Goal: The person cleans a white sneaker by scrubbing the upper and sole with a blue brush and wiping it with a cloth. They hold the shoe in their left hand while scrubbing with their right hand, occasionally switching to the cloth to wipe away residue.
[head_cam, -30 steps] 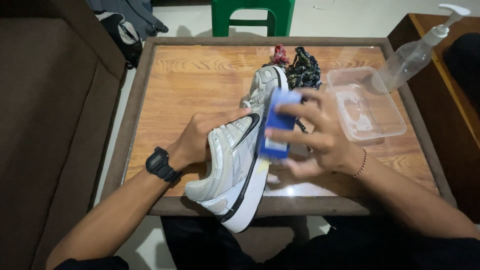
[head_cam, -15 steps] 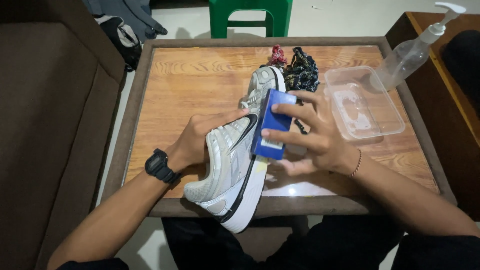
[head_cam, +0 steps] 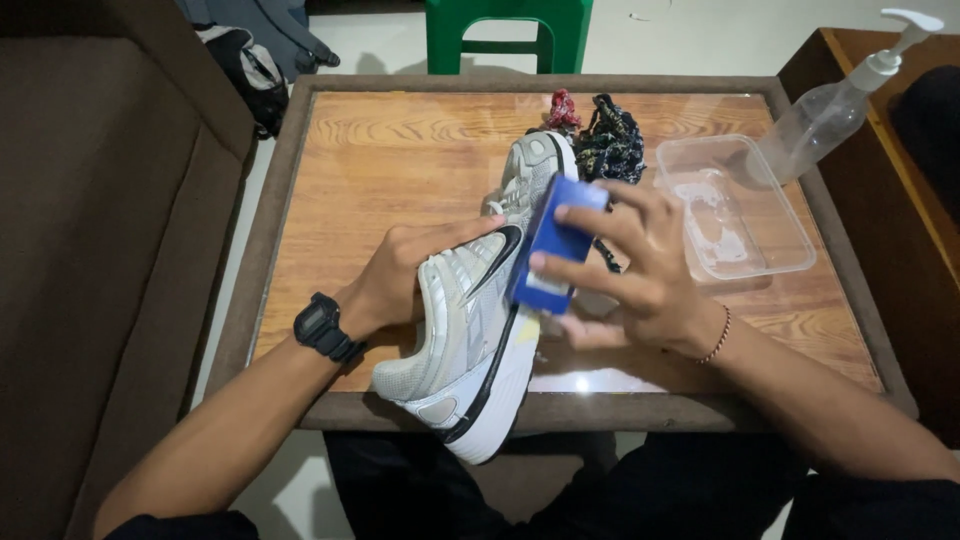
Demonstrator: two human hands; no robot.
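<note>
Your left hand (head_cam: 400,275) holds the white and silver shoe (head_cam: 470,340) from its left side, the fingers closed over the upper part, so this grip is clamped on the shoe. The shoe lies on its side at the near edge of the table (head_cam: 400,150), with its heel and white sole hanging a little over that edge toward you. Your right hand (head_cam: 640,270) is on the other side of the shoe, and its grip is closed on a blue block (head_cam: 555,245), with the fingers spread across the top of it. The block touches the shoe near the black mark on the side, so the shoe is between your two hands.

A second shoe (head_cam: 530,170) lies behind the first one, near the middle of the table. Just beside it, toward the far edge, there is a dark patterned cloth (head_cam: 610,140). A clear plastic container (head_cam: 735,210) stands at the right side of the table, and a clear pump bottle (head_cam: 840,100) leans near the far right corner. You wear a black watch (head_cam: 322,327) on the left wrist.
</note>
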